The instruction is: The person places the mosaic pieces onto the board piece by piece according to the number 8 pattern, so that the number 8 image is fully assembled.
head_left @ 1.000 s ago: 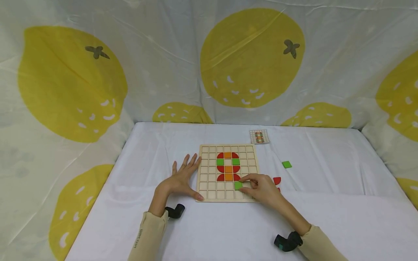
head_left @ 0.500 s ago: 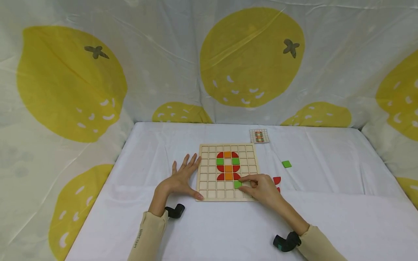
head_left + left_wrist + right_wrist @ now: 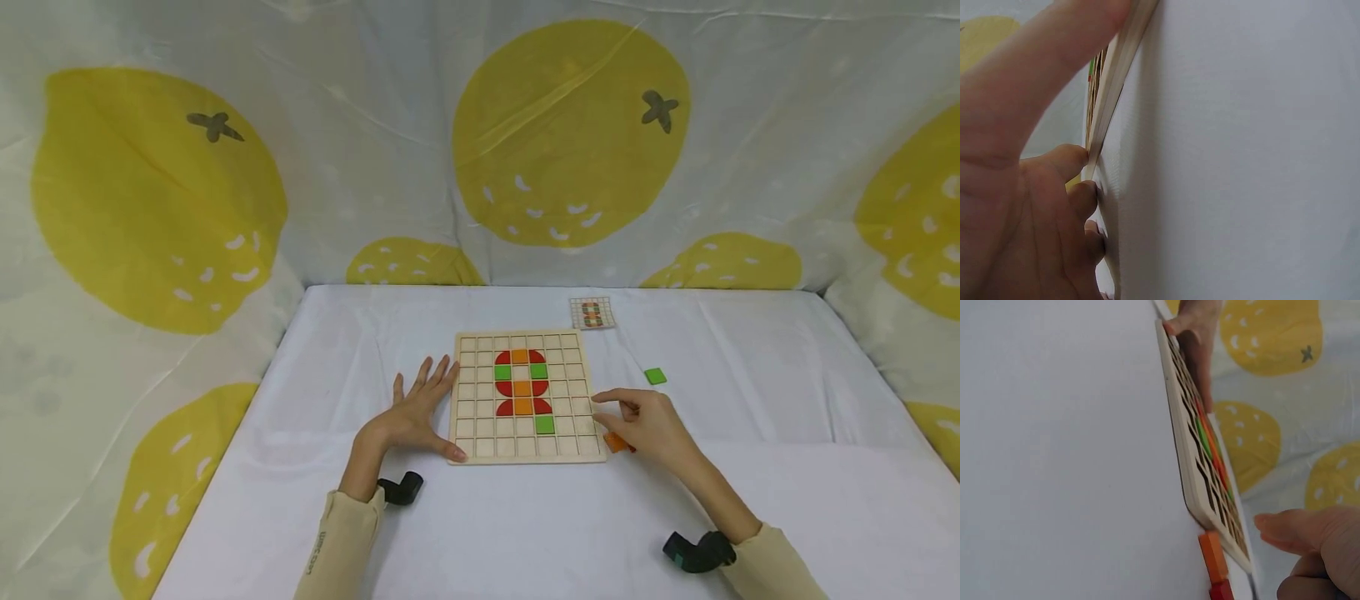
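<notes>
My left hand (image 3: 412, 417) has its fingers spread, with fingertips and thumb against the left edge and near-left corner of a wooden grid board (image 3: 480, 450). Red quarter-round, orange and green pieces fill some of the board's middle cells. A green square tile (image 3: 544, 424) lies in a cell below the lowest red piece on the right. By the board's right edge is my right hand (image 3: 652, 425), index finger and thumb a little apart and nothing visible between them. Orange pieces (image 3: 616, 442) lie beside the board, partly hidden under this hand. In the right wrist view a red piece (image 3: 1221, 590) touches an orange one.
A small pattern card (image 3: 592, 312) lies behind the board's far right corner. One loose green square (image 3: 656, 376) rests on the white cloth to the right. A lemon-print curtain (image 3: 570, 133) stands behind the table.
My right hand has let go of the green tile, which stays in its cell, and has moved right to the board's edge. My left hand stays put. Orange pieces now show.
</notes>
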`<state>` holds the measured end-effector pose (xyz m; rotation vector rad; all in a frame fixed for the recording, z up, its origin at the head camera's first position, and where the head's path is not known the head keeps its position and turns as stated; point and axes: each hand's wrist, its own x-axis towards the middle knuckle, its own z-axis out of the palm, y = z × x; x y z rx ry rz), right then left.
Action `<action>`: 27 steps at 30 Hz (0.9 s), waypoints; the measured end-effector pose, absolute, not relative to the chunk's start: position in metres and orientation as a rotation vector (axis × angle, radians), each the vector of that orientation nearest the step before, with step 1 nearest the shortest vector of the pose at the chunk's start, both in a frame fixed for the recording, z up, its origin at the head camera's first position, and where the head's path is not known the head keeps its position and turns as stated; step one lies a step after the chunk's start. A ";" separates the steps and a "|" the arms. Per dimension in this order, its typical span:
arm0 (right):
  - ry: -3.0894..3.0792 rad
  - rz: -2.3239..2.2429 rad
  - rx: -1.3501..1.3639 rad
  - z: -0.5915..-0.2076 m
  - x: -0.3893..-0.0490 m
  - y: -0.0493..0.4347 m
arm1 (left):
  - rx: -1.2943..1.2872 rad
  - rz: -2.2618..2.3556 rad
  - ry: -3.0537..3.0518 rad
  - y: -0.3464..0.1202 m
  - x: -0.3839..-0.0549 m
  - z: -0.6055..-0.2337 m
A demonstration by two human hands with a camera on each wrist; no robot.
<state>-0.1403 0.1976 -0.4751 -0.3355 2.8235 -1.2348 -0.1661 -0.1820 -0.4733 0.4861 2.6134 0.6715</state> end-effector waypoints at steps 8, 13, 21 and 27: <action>2.901 -1.135 -0.201 -0.478 -0.135 0.241 | 0.507 0.688 2.601 -0.184 -0.165 -0.474; 2.867 -1.121 -0.152 -0.482 -0.133 0.251 | 0.511 0.695 2.596 -0.185 -0.166 -0.475; 2.877 -1.106 -0.184 -0.488 -0.137 0.250 | 0.502 0.701 2.604 -0.185 -0.166 -0.477; 2.882 -1.066 -0.224 -0.491 -0.143 0.247 | 0.502 0.694 2.609 -0.185 -0.166 -0.477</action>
